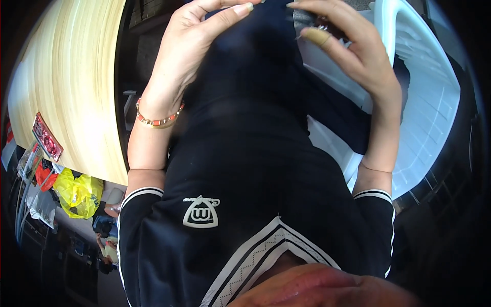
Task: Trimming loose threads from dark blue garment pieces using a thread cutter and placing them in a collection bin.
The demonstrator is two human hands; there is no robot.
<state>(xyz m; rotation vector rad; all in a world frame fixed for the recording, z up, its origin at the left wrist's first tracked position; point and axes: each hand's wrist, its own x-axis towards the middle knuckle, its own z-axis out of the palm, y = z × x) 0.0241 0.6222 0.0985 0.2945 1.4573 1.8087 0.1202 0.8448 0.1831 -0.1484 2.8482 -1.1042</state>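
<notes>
My left hand (pixel 197 25) is raised at the upper edge, thumb and forefinger brought close together. What they pinch, if anything, is cut off by the edge. A bracelet of red and gold beads (pixel 158 122) circles that wrist. Opposite it, my right hand (pixel 358 53) has its fingers curled, with a tan cover (pixel 316 37) on the thumb. Between that thumb and the forefinger shows a small dark, glinting thing (pixel 323 23), too unclear to name. Both hands are held above my dark-clothed lap (pixel 245 66), apart from each other.
A pale wood-grain tabletop (pixel 76 77) lies at my left, with a red patterned packet (pixel 47 135) at its near edge. Beyond are a yellow plastic bag (pixel 76 192) and another person (pixel 108 248). A white plastic chair (pixel 429 107) stands at my right.
</notes>
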